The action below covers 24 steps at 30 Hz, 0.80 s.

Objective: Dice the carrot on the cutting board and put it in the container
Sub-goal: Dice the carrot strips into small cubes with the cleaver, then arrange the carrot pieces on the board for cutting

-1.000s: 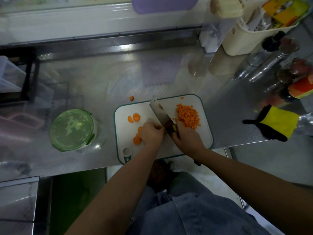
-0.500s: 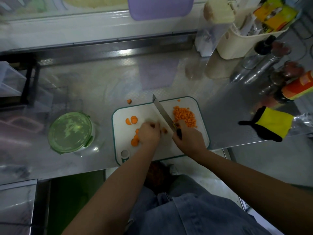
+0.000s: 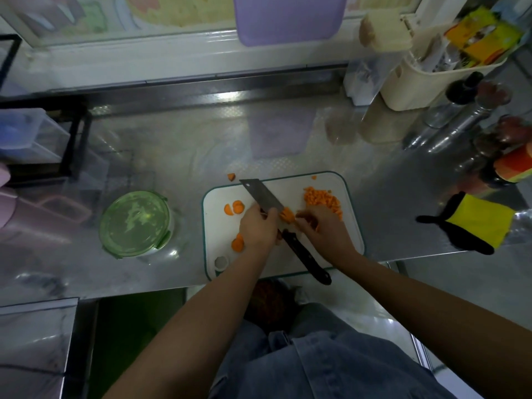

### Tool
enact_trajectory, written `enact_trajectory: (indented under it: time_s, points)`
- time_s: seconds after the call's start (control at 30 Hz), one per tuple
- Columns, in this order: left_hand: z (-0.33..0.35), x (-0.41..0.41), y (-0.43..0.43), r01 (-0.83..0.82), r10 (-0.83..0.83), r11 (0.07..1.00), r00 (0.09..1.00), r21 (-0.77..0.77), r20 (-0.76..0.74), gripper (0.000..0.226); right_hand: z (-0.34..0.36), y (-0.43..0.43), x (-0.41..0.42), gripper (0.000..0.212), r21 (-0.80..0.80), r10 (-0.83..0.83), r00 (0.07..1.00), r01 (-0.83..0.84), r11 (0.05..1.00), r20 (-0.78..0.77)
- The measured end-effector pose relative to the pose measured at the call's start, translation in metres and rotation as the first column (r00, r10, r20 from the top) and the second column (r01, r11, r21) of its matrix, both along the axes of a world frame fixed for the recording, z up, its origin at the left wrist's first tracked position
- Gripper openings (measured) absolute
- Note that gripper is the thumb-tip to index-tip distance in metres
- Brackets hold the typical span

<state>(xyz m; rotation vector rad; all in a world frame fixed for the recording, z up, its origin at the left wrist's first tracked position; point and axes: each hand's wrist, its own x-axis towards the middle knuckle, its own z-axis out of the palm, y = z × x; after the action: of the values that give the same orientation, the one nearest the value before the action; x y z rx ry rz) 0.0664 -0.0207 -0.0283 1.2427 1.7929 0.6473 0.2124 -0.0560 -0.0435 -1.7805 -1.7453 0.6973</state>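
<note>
Orange carrot dice (image 3: 322, 200) are heaped at the far right of the white, teal-rimmed board (image 3: 288, 188). Round slices (image 3: 234, 208) lie at its left and fresh-cut bits (image 3: 288, 216) beside the blade. The left hand (image 3: 257, 230) covers the heel of the knife (image 3: 262, 194), fingers curled round it. The black handle juts free past the board's near edge. The right hand (image 3: 325, 228) bends over the bits with its fingertips hidden, so whether it pinches or only touches them cannot be told. One stray piece (image 3: 231, 177) lies on the steel counter (image 3: 172, 156) just beyond the board. The round container (image 3: 134, 223), green lid on, stands well to the left, with bare counter between. A yellow-and-black glove (image 3: 478, 223) lies to the right.
</note>
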Motion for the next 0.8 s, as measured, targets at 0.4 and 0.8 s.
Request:
enact_trajectory:
  time_s: [0.4,0.8]
  points:
    - [-0.007,-0.019,-0.007,-0.018,0.018,0.999,1.000,-0.037,-0.017,0.021,-0.017,0.031,-0.032,0.010,-0.138,0.119,0.991,-0.111,0.984,0.054]
    - [-0.007,-0.043,-0.004,-0.087,0.092,0.995,0.982,0.038,-0.163,0.019,-0.020,0.032,-0.024,0.008,0.077,0.127,0.983,-0.138,0.987,0.132]
